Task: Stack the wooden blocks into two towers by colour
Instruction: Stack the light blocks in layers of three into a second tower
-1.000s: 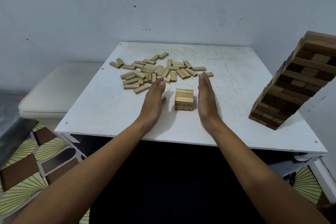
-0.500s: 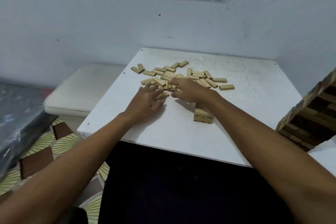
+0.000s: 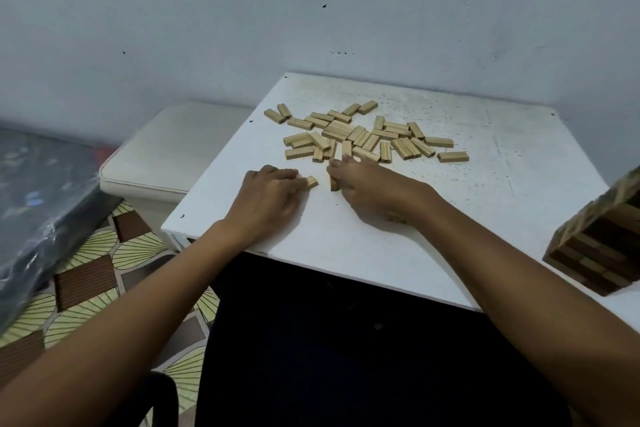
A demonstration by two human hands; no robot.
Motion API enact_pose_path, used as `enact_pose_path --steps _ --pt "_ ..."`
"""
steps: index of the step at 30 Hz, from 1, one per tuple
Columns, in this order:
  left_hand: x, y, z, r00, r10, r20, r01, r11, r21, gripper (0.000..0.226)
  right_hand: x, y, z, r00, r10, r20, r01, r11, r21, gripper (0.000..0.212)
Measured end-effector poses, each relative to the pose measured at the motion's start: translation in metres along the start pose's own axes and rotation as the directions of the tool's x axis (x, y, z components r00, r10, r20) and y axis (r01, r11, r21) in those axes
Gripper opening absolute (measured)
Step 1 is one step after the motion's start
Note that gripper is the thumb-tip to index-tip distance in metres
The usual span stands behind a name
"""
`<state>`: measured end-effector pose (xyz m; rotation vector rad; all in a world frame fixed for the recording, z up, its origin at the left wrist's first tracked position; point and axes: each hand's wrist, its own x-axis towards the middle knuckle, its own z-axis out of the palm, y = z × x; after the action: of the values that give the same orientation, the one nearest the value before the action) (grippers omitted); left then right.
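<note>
A heap of several light wooden blocks (image 3: pixel 367 137) lies spread on the white table (image 3: pixel 485 191). My left hand (image 3: pixel 268 199) rests near the table's front left and holds a light block (image 3: pixel 311 181) whose end sticks out past the fingers. My right hand (image 3: pixel 367 184) is at the near edge of the heap and grips a light block (image 3: pixel 334 182) standing on end. The small light tower (image 3: pixel 396 217) is almost wholly hidden under my right wrist. A tall tower of mostly dark blocks (image 3: pixel 602 246) stands at the right edge, cut off by the frame.
A white cushioned stool (image 3: pixel 173 156) stands left of the table. A dark plastic-covered bundle (image 3: pixel 38 204) lies at far left above the patterned floor (image 3: pixel 104 274). The wall runs close behind the table.
Both hands left the sides of the small tower, reached into the heap and pulled back toward me, each with a block. The camera turned left, so the dark tower slid to the frame's edge.
</note>
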<state>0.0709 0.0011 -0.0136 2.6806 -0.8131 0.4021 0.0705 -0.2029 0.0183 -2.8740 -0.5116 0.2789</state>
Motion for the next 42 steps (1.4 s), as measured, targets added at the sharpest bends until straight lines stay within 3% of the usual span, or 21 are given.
enact_pose_path --steps 5,9,13,18,23,27,32,42 --pt "-0.014 -0.004 -0.005 0.993 -0.113 -0.032 0.106 0.980 -0.170 0.029 -0.024 -0.017 0.012 0.983 -0.112 -0.146 0.124 0.989 0.076 0.027" --pt "-0.024 -0.001 -0.009 0.987 -0.163 -0.015 0.153 0.948 -0.278 0.019 -0.028 -0.025 0.019 0.969 -0.098 -0.225 0.155 0.955 0.251 0.034" --pt "-0.030 -0.005 -0.012 0.985 -0.172 0.008 0.166 0.941 -0.294 0.033 -0.024 -0.032 0.021 0.967 -0.059 -0.247 0.152 0.914 0.376 0.031" --pt "-0.033 -0.018 -0.029 0.978 -0.122 0.171 0.177 0.917 -0.358 0.077 -0.019 -0.041 0.027 0.953 -0.007 -0.302 0.152 0.875 0.459 0.045" --pt "-0.037 -0.038 -0.042 0.954 -0.035 0.297 0.149 0.915 -0.374 0.083 -0.016 -0.045 0.033 0.951 0.024 -0.310 0.142 0.853 0.502 0.050" --pt "-0.038 -0.042 -0.039 0.969 -0.021 0.245 0.117 0.916 -0.383 0.066 -0.013 -0.051 0.035 0.966 -0.011 -0.259 0.138 0.868 0.477 0.051" --pt "-0.040 -0.039 -0.030 0.986 -0.071 0.154 0.127 0.911 -0.392 0.066 -0.011 -0.054 0.035 0.959 -0.025 -0.282 0.156 0.878 0.453 0.039" --pt "-0.042 -0.020 -0.021 0.991 -0.048 0.126 0.098 0.900 -0.426 0.067 -0.037 -0.043 0.034 0.986 -0.010 -0.165 0.107 0.798 0.593 0.078"
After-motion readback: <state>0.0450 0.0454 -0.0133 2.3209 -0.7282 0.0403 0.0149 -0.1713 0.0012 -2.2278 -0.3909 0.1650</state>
